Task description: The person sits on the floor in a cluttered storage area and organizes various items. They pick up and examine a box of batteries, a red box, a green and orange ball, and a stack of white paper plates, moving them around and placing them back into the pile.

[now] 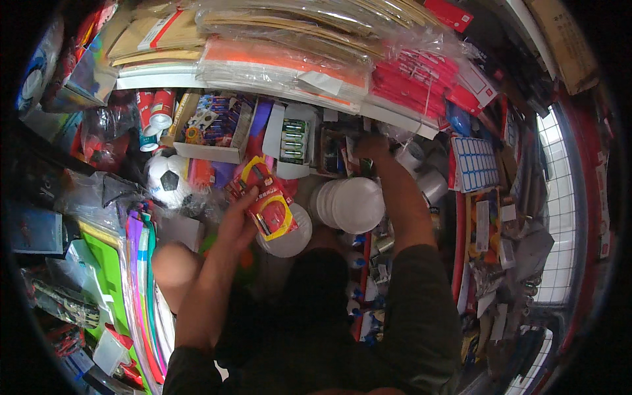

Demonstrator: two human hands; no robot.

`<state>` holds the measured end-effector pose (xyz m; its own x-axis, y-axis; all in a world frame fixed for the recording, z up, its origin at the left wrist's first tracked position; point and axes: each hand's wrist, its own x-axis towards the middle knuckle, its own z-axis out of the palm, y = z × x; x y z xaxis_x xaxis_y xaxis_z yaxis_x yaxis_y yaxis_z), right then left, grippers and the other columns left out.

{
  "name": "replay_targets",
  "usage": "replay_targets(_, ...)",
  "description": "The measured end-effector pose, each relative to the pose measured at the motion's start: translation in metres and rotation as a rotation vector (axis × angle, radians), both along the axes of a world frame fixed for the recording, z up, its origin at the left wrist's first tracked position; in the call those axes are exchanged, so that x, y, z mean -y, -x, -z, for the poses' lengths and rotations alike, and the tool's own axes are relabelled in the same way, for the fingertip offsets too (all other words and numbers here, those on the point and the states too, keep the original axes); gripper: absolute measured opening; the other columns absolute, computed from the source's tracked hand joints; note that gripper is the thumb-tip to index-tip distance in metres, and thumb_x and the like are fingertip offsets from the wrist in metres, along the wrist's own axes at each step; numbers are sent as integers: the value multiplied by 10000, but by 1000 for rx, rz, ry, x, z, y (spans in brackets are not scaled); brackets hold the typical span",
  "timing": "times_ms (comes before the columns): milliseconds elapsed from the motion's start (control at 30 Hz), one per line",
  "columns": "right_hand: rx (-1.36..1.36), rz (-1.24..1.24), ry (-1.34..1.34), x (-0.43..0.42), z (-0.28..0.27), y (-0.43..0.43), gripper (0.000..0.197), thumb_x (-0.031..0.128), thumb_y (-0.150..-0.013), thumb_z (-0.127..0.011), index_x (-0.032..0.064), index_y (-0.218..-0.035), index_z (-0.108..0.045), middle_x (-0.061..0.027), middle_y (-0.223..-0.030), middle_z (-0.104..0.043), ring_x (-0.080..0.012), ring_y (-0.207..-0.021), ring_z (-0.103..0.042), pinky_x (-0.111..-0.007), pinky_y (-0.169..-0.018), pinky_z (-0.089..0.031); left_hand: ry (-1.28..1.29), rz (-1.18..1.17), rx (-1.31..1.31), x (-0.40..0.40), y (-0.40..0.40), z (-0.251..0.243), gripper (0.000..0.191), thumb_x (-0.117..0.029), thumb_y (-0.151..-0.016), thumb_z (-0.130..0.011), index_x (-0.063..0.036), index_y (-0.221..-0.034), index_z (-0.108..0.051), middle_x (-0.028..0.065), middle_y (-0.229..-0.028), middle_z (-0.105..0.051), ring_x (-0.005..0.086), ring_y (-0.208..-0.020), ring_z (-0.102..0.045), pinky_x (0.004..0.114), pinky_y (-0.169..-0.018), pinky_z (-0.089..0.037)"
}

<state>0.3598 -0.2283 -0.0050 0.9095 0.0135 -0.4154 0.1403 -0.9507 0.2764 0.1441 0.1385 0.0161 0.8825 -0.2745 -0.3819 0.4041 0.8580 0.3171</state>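
My left hand (240, 217) grips a few red and yellow carded packs (271, 210), which seem to hold small cylindrical batteries. It is held over a white round lidded container (289, 237). At the back of the lower shelf, my right hand (373, 147) reaches in beside a small dark box (332, 150) of packets; its fingers are in shadow, so any hold is unclear. To the left of that box, a white carton (296, 140) contains green-wrapped batteries (293, 143). A stack of white round containers (358, 205) stands below my right forearm.
Overhead, a white shelf edge (160, 80) carries plastic-wrapped envelopes (291, 64). A soccer-patterned ball (168, 180) and an open box of small packs (212, 123) lie left. Colored folders (143, 276) stand at lower left. A red upright (460, 247) and label sheets (474, 163) are right.
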Motion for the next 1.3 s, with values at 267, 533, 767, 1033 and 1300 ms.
replay_targets(267, 0, 83, -48, -7, -32, 20, 354, 283, -835, -583, 102, -1103, -728, -172, -1147, -695, -355, -1094, -660, -472, -879, -546, 19, -28, 68, -5, -2, -6, 371, -169, -978, -605, -44, -1316, -517, 100, -1242, -627, 232, -1138, -610, 404, -1012, -486)
replay_targets(533, 389, 252, -1107, 56, -21, 64, 272, 245, -833, -731, 13, -930, -625, -98, -788, -630, -235, -666, -587, -383, -685, -529, 28, 22, 163, -8, -7, -15, 365, -187, -982, -603, -74, -1319, -520, 69, -1241, -629, 196, -1138, -606, 392, -1019, -474)
replay_targets(767, 493, 558, -1357, 35, -28, 79, 285, 282, -847, -770, 71, -886, -582, 6, -709, -502, -98, -594, -472, -295, -444, -396, 60, 7, 150, -14, -1, -28, 379, -167, -971, -617, -75, -1325, -516, 71, -1239, -629, 206, -1141, -607, 395, -1021, -473)
replay_targets(1033, 728, 504, -1133, 29, -22, 43, 240, 274, -828, -744, 73, -842, -613, -58, -764, -607, -173, -623, -588, -354, -533, -494, 100, -10, 164, -21, 0, -43, 399, -124, -961, -621, -52, -1334, -503, 92, -1239, -626, 221, -1140, -613, 410, -1009, -489)
replay_targets(1300, 972, -9, -352, 68, 29, -38, 314, 291, -822, -722, 89, -1060, -682, -142, -1126, -682, -297, -983, -678, -389, -790, -537, 84, 7, 97, -11, -6, -30, 377, -134, -958, -630, -65, -1313, -525, 85, -1236, -633, 215, -1137, -612, 408, -1013, -485)
